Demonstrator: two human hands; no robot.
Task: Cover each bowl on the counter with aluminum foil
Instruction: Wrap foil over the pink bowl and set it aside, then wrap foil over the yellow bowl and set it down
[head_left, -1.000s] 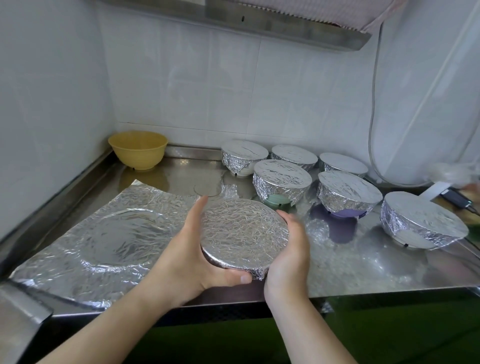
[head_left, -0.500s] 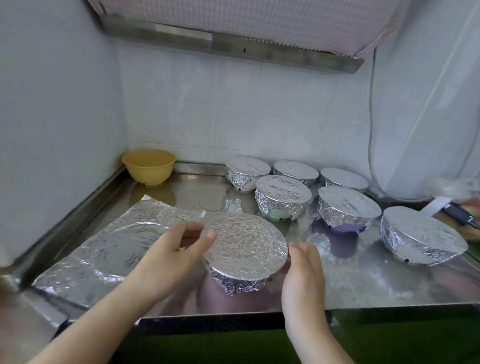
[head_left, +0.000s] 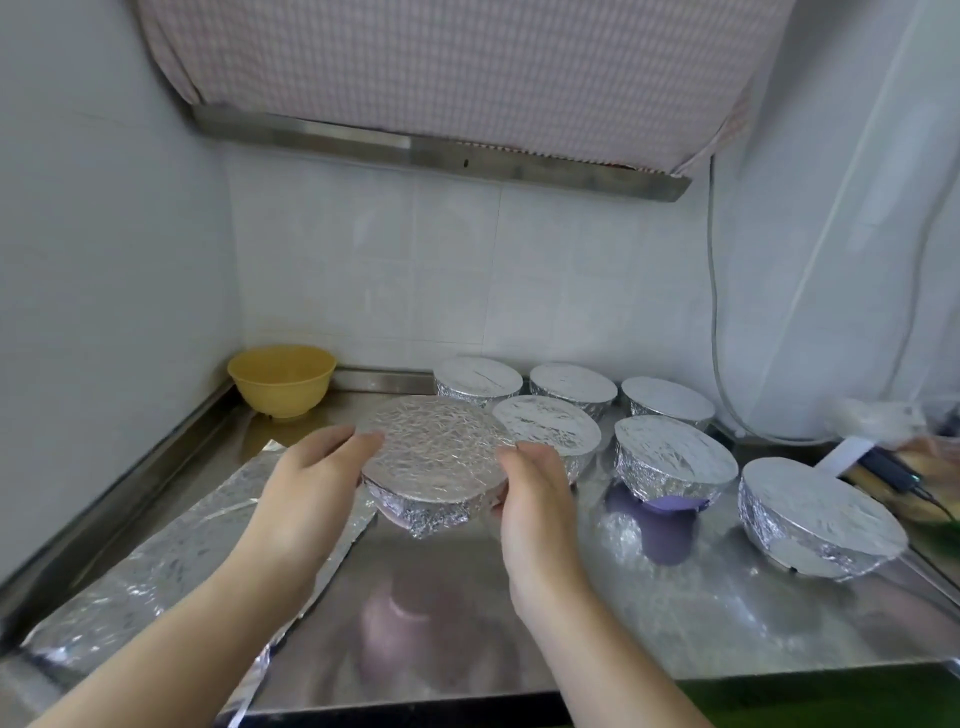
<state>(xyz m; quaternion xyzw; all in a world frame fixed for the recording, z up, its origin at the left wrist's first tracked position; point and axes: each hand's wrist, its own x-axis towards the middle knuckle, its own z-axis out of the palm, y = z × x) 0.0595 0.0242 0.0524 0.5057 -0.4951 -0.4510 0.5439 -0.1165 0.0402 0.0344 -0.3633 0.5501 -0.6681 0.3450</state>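
Observation:
A foil-covered bowl (head_left: 435, 455) is lifted above the steel counter (head_left: 467, 613) between both hands. My left hand (head_left: 306, 483) grips its left side and my right hand (head_left: 535, 493) grips its right side. Several other foil-covered bowls stand behind and to the right, such as the purple-based bowl (head_left: 672, 462) and the rightmost bowl (head_left: 815, 514). An uncovered yellow bowl (head_left: 282, 379) sits in the back left corner. A loose sheet of aluminum foil (head_left: 171, 561) lies flat on the counter at the left.
White tiled walls close the counter at the left and back. A range hood (head_left: 441, 150) with a cloth cover hangs overhead. A cable (head_left: 719, 338) runs down the right wall, and small dark items (head_left: 883, 467) lie at the far right edge.
Both hands have carried the covered bowl up off the counter and farther back. The camera has tilted up, showing more of the hood.

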